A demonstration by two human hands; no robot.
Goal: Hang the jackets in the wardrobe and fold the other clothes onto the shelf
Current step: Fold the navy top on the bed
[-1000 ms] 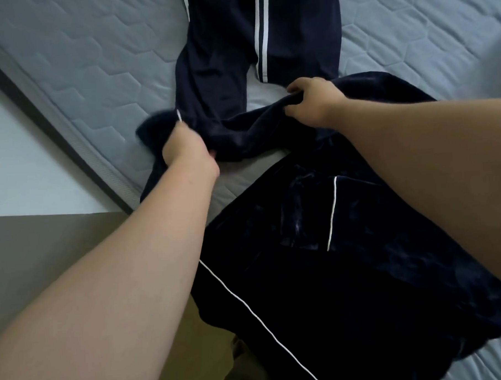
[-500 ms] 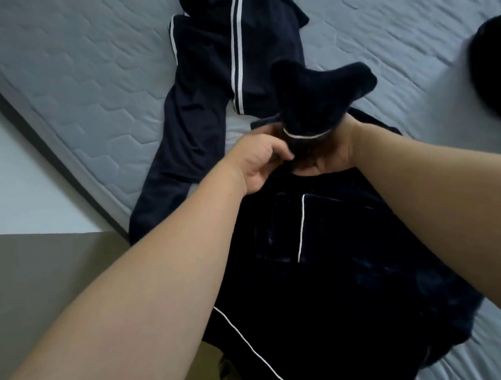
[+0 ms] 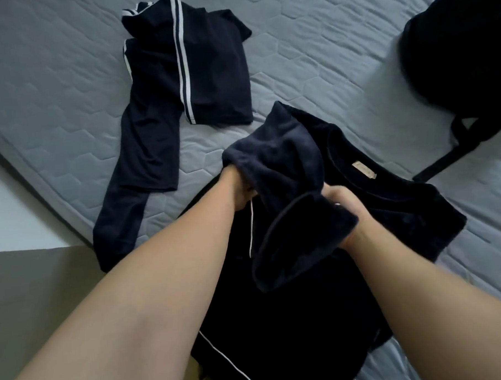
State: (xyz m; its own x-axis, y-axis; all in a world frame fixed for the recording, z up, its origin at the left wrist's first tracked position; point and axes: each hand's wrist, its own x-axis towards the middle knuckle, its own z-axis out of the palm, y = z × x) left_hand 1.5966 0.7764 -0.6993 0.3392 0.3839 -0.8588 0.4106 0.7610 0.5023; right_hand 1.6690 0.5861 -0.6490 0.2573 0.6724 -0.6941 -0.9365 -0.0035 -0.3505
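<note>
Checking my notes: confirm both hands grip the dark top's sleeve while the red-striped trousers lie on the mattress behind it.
The stripes are white, not red; the head view shows it. The left hand and right hand grip the sleeve; trousers lie on the mattress behind.

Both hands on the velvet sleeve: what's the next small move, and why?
Probably lay the sleeve flat across the velvet top and release. The left hand and right hand both grip it, bunched and raised over the chest, so the fold isn't set yet.

Bare mattress lies open between striped trousers and black backpack.
</note>
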